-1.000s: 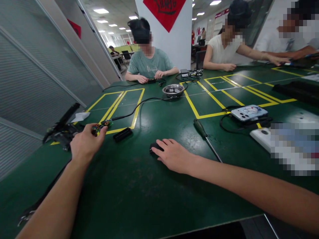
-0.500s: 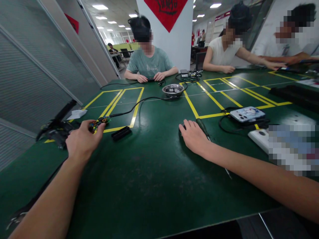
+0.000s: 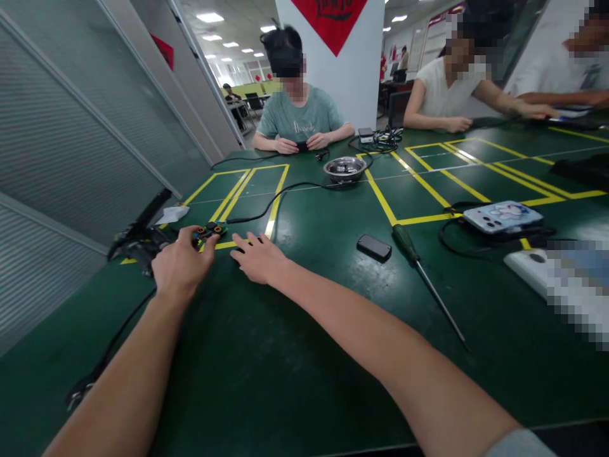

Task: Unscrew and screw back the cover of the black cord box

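Note:
My left hand [image 3: 178,263] pinches a small circuit board [image 3: 209,233] with copper-coloured coils between thumb and fingers. A black cable [image 3: 280,193] runs from the board. Just right of it my right hand [image 3: 259,259] is low over the table, its fingers apart and bent down. It covers the place of a black tray-like shell, now almost wholly hidden, so contact cannot be made out. A flat black rectangular cover [image 3: 374,248] lies on the table beside a screwdriver [image 3: 404,242] with a green handle.
Dark clamp-like gear [image 3: 143,244] and white paper [image 3: 173,214] lie at the left. A metal bowl [image 3: 345,169] stands further back. At the right are a phone [image 3: 504,217] with cables and a white object [image 3: 537,273]. Several people sit across the green table [image 3: 304,355].
My right hand has let go of the black cover beside the screwdriver and moved left to the black shell. My left hand still holds the circuit board. The camera view has shifted.

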The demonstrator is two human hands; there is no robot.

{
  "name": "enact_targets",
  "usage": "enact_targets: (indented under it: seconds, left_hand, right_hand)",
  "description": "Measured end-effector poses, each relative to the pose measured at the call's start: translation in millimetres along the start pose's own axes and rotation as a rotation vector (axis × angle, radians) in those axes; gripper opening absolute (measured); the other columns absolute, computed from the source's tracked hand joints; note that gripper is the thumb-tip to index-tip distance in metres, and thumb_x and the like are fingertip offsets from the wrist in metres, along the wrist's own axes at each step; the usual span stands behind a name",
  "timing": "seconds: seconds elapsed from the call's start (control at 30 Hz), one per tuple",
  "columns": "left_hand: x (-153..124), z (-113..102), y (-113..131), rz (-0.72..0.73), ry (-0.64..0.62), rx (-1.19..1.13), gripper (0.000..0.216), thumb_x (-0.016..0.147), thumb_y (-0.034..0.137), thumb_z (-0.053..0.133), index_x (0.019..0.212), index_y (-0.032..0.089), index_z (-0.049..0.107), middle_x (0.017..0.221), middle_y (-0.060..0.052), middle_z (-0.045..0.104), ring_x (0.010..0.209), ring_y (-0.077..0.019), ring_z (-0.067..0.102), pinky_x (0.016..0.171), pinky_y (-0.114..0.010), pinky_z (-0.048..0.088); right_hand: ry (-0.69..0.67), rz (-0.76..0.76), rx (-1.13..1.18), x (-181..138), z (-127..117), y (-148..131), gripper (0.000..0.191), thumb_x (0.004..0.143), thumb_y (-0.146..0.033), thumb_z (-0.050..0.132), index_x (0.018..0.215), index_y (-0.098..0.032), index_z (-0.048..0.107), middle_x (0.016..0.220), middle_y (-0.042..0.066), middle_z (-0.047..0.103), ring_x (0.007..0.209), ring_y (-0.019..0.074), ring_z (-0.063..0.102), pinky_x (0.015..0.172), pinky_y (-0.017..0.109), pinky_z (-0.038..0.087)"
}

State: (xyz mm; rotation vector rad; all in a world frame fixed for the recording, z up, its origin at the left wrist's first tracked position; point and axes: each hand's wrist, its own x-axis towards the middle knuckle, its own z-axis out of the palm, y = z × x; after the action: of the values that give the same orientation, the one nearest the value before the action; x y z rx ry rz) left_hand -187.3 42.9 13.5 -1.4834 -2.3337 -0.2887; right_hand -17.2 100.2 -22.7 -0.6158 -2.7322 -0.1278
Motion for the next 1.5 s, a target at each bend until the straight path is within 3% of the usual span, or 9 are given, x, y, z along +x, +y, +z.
enact_targets:
  seconds: [0.1,0.2,0.47,0.67,0.8,1.0,1.23,1.37,1.5]
  left_hand:
    - [-0.5,-2.8,1.1,0.007,-0.009,0.006,0.07,0.09,0.067,0.034,0.133,0.014,0.049,0.099,-0.014,0.07,0.076,-0.0256,0.061,0.065,-0.028,0.038]
    - [-1.0,-6.7,4.8,0.018,-0.004,0.0,0.07,0.09,0.068,0.034,0.132,0.015,0.05,0.096,-0.014,0.07,0.078,-0.0272,0.063,0.065,-0.028,0.039]
    - [-14.2,-29.6,37.9,0.101,0.057,-0.047,0.064,0.089,0.066,0.039,0.132,0.02,0.05,0.096,-0.01,0.072,0.084,-0.0276,0.067,0.072,-0.032,0.045]
    - [-46.9,-47.5,80.9,0.26,0.063,-0.199,0.053,0.088,0.063,0.048,0.121,0.023,0.056,0.085,-0.005,0.071,0.079,-0.0224,0.069,0.067,-0.026,0.045]
    - [-66.9,-49.0,96.4,0.393,0.089,-0.224,0.052,0.087,0.06,0.052,0.121,0.021,0.057,0.083,-0.005,0.071,0.072,-0.021,0.068,0.059,-0.024,0.041]
    - [-81.3,-41.3,104.4,0.591,0.208,-0.246,0.045,0.087,0.055,0.055,0.114,0.019,0.06,0.066,-0.002,0.067,0.055,-0.0179,0.063,0.05,-0.024,0.036]
    - [-94.6,-41.0,113.8,0.771,0.229,-0.382,0.04,0.088,0.046,0.061,0.113,0.017,0.055,0.066,0.0,0.065,0.053,-0.0133,0.062,0.049,-0.022,0.039]
    - [-104.3,-42.5,120.7,0.844,0.157,-0.494,0.038,0.089,0.042,0.061,0.116,0.018,0.051,0.073,-0.001,0.068,0.055,-0.0123,0.063,0.051,-0.022,0.043]
    - [-109.1,-38.6,125.5,0.924,0.054,-0.526,0.037,0.09,0.041,0.058,0.118,0.018,0.049,0.08,-0.003,0.069,0.06,-0.0141,0.065,0.053,-0.023,0.046]
  right_hand:
    - [-0.048,-0.054,0.016,2.5,8.5,8.6,0.036,0.099,-0.027,0.036,0.125,-0.02,0.058,0.145,0.009,0.047,0.131,0.0302,0.042,0.103,0.05,0.04]
    - [-0.066,-0.065,0.0,-19.1,-0.8,16.3,0.035,0.099,-0.027,0.035,0.122,-0.017,0.06,0.14,0.012,0.051,0.125,0.0297,0.046,0.1,0.05,0.041]
    - [-0.123,-0.042,-0.068,-153.7,-69.7,25.1,0.039,0.093,-0.014,0.039,0.127,-0.012,0.058,0.128,0.018,0.056,0.106,0.0297,0.054,0.085,0.045,0.046]
    - [-0.186,0.101,0.093,-225.5,-113.3,30.2,0.036,0.092,-0.018,0.048,0.126,-0.019,0.062,0.123,0.015,0.058,0.113,0.0268,0.05,0.092,0.044,0.045]
    - [-0.102,0.098,0.167,-229.8,-123.6,24.2,0.032,0.096,-0.023,0.045,0.122,-0.018,0.063,0.124,0.014,0.058,0.115,0.0255,0.05,0.093,0.044,0.046]
    - [-0.039,0.028,0.213,-229.8,-100.5,18.6,0.032,0.095,-0.028,0.048,0.121,-0.016,0.063,0.134,0.014,0.055,0.119,0.0257,0.051,0.096,0.045,0.047]
    - [0.341,0.265,0.325,-246.2,-120.4,39.2,0.037,0.093,-0.031,0.054,0.127,-0.016,0.056,0.131,0.013,0.057,0.123,0.0226,0.051,0.105,0.045,0.043]
    - [0.29,0.276,0.37,-246.9,-114.9,46.6,0.041,0.093,-0.029,0.054,0.133,-0.018,0.052,0.135,0.011,0.055,0.126,0.0229,0.049,0.107,0.048,0.042]
    - [0.171,0.281,0.38,-248.3,-105.1,52.7,0.032,0.093,-0.026,0.055,0.124,-0.018,0.059,0.12,0.009,0.064,0.114,0.0219,0.056,0.101,0.045,0.045]
